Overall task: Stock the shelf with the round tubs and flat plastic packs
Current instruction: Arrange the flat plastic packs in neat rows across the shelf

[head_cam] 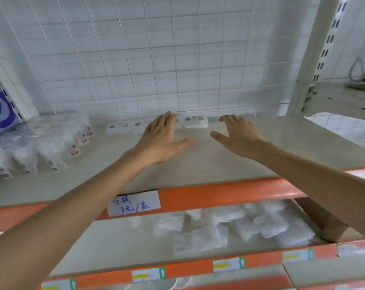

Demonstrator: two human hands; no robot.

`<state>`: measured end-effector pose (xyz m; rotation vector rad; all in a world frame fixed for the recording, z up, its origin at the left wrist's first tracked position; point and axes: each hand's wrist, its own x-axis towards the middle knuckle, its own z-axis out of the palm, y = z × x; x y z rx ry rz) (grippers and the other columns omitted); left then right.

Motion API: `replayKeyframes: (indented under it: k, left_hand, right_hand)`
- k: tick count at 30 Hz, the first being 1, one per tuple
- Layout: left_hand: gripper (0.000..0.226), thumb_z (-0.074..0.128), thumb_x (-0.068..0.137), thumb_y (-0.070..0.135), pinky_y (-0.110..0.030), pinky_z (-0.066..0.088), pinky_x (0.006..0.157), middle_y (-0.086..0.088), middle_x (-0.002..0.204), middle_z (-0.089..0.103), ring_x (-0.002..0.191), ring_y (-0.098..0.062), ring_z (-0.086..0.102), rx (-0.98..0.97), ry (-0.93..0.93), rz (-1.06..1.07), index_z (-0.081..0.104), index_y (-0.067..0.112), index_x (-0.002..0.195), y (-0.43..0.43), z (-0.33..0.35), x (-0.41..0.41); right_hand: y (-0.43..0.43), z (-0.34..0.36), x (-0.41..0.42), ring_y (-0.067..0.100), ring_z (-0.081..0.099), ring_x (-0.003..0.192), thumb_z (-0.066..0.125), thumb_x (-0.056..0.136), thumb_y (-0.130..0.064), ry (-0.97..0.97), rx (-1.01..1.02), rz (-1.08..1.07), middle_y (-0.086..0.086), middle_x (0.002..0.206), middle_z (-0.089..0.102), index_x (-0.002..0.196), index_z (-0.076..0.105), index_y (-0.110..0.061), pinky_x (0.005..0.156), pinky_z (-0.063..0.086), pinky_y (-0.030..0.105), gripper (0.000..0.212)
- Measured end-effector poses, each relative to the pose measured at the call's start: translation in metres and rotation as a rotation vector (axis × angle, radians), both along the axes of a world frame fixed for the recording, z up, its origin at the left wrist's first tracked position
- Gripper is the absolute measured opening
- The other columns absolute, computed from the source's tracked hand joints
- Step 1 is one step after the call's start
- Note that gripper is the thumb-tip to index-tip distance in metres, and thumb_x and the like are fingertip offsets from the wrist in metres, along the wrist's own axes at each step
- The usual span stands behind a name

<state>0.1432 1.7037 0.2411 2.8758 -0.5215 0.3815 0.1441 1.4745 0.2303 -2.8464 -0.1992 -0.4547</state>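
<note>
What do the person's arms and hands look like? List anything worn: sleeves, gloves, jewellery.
The left hand and right hand are bare: no gloves, rings, watch or bracelet show. The left arm and right arm carry no sleeves, uncovered right to the picture's edge.

L hand point(162, 141) + R hand point(238, 137) stretched flat, palms down, over shelf point(198, 170); flat packs point(196, 122) at back, behind L fingers point(168, 119).

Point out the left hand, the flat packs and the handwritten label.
left hand point(162, 139): head view, back of hand.
flat packs point(195, 122): head view, rightmost pack's top.
handwritten label point(134, 204): head view, its middle.
</note>
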Motion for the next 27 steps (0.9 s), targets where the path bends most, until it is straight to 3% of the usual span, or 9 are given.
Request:
replayKeyframes:
  k: [4, 10, 13, 16, 27]
  left_hand:
    - [0.111, 0.047, 0.082, 0.077, -0.041, -0.004, 0.12, -0.003, 0.162, -0.024, 0.15, -0.022, -0.016, -0.05, 0.138, 0.059, -0.01, 0.015, 0.155, -0.024, -0.023, -0.039]
    - [0.103, 0.05, 0.086, 0.07, -0.042, 0.003, 0.121, -0.006, 0.164, -0.013, 0.151, -0.023, -0.007, 0.003, 0.081, 0.077, -0.001, 0.012, 0.155, -0.044, -0.016, -0.065]
    - [0.096, 0.051, 0.088, 0.066, -0.043, 0.007, 0.121, -0.009, 0.164, -0.006, 0.15, -0.026, -0.001, 0.052, 0.085, 0.106, 0.011, 0.009, 0.154, -0.045, -0.011, -0.068]
    - [0.087, 0.049, 0.092, 0.062, -0.042, 0.009, 0.119, -0.012, 0.164, 0.003, 0.15, -0.027, 0.006, 0.048, 0.025, 0.127, 0.018, 0.007, 0.152, -0.053, -0.007, -0.076]
    - [0.079, 0.042, 0.094, 0.062, -0.038, 0.013, 0.118, -0.008, 0.162, 0.013, 0.149, -0.023, 0.012, -0.02, -0.023, 0.024, 0.024, 0.011, 0.152, -0.062, -0.009, -0.134]
  right_hand:
    - [-0.01, -0.007, -0.042, 0.028, 0.03, 0.138, 0.048, 0.096, -0.054, -0.076, 0.021, -0.028, 0.009, 0.151, 0.031, 0.145, 0.037, -0.012, 0.111, 0.028, 0.04, 0.065]
    - [-0.035, -0.001, -0.072, 0.033, 0.012, 0.147, 0.044, 0.097, -0.056, -0.03, -0.092, -0.023, 0.015, 0.162, 0.004, 0.149, 0.029, -0.01, 0.117, 0.017, 0.045, 0.071]
    - [-0.043, -0.002, -0.08, 0.032, 0.015, 0.146, 0.045, 0.098, -0.053, -0.006, -0.009, -0.017, 0.014, 0.161, 0.01, 0.147, 0.032, -0.009, 0.117, 0.018, 0.044, 0.068]
    - [-0.05, 0.005, -0.09, 0.03, 0.019, 0.145, 0.047, 0.098, -0.049, -0.108, 0.062, -0.005, 0.012, 0.159, 0.018, 0.145, 0.035, -0.011, 0.116, 0.02, 0.041, 0.062]
    - [-0.065, -0.005, -0.151, 0.027, 0.036, 0.134, 0.05, 0.098, -0.042, -0.172, 0.063, -0.027, 0.006, 0.146, 0.039, 0.137, 0.046, -0.012, 0.107, 0.031, 0.038, 0.049]
